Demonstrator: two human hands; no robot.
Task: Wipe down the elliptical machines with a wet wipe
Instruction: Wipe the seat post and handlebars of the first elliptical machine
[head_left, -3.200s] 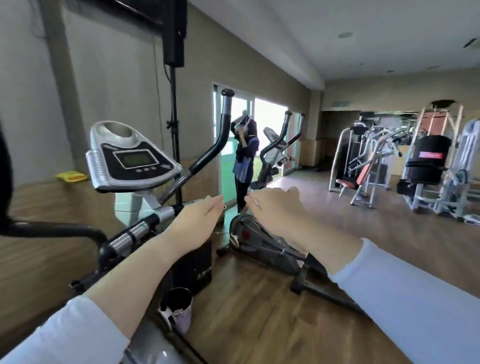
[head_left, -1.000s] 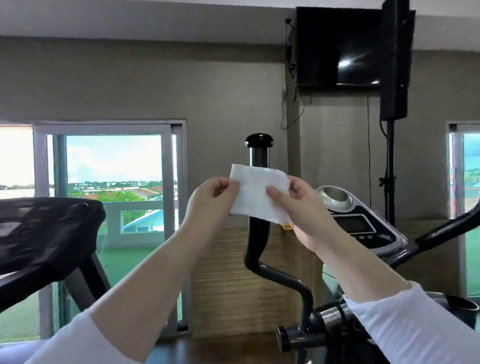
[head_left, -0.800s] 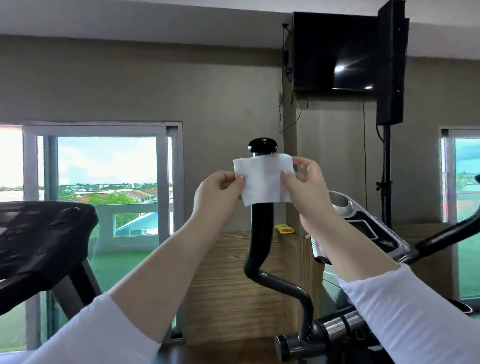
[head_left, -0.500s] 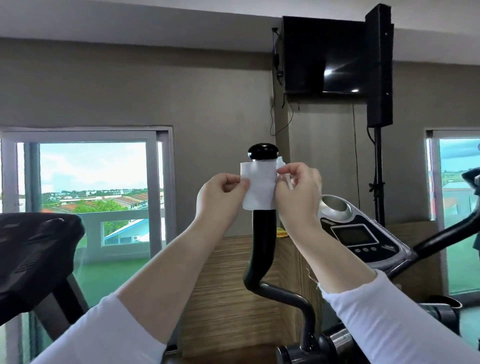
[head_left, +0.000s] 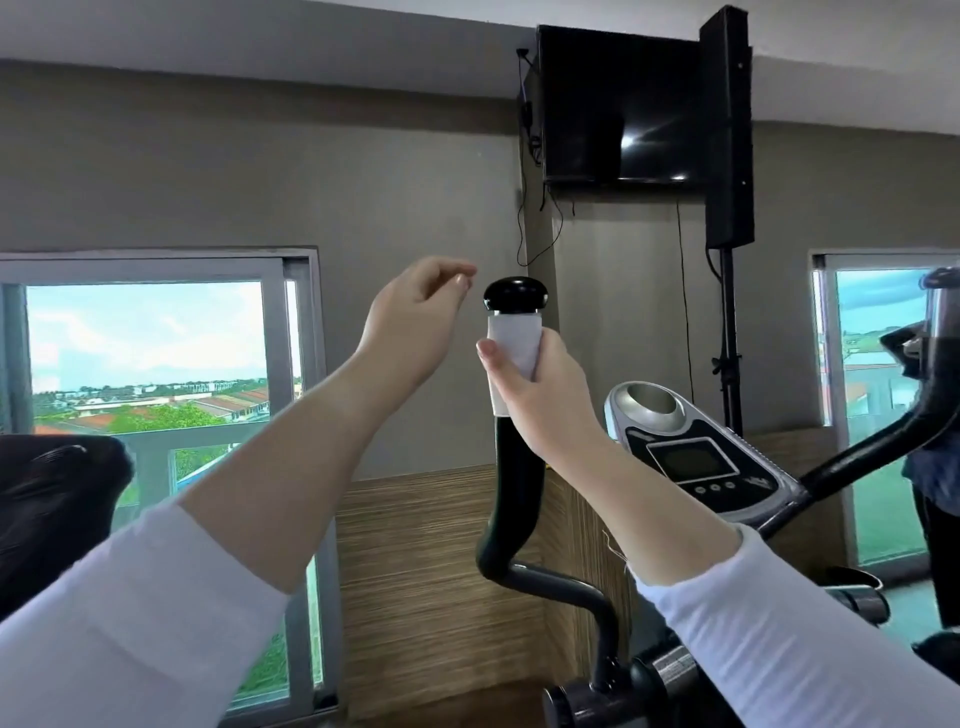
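The elliptical's left handlebar (head_left: 511, 467) is a black upright tube with a round black cap (head_left: 515, 297). A white wet wipe (head_left: 511, 353) is wrapped around the tube just under the cap. My right hand (head_left: 540, 395) grips the wipe and the tube together. My left hand (head_left: 415, 317) hovers a little left of the cap, fingers loosely curled with thumb and forefinger close, holding nothing. The machine's grey and black console (head_left: 691, 452) sits to the right of the handlebar.
A second black handlebar (head_left: 883, 447) rises at the right, with a person partly visible behind it at the right window. A treadmill console (head_left: 52, 514) is at the left. A TV (head_left: 613, 104) and speaker (head_left: 727, 124) hang above on the wall.
The left hand let go of the wipe and lifted away to the left. The right hand closed around the handlebar with the wipe wrapped on it.
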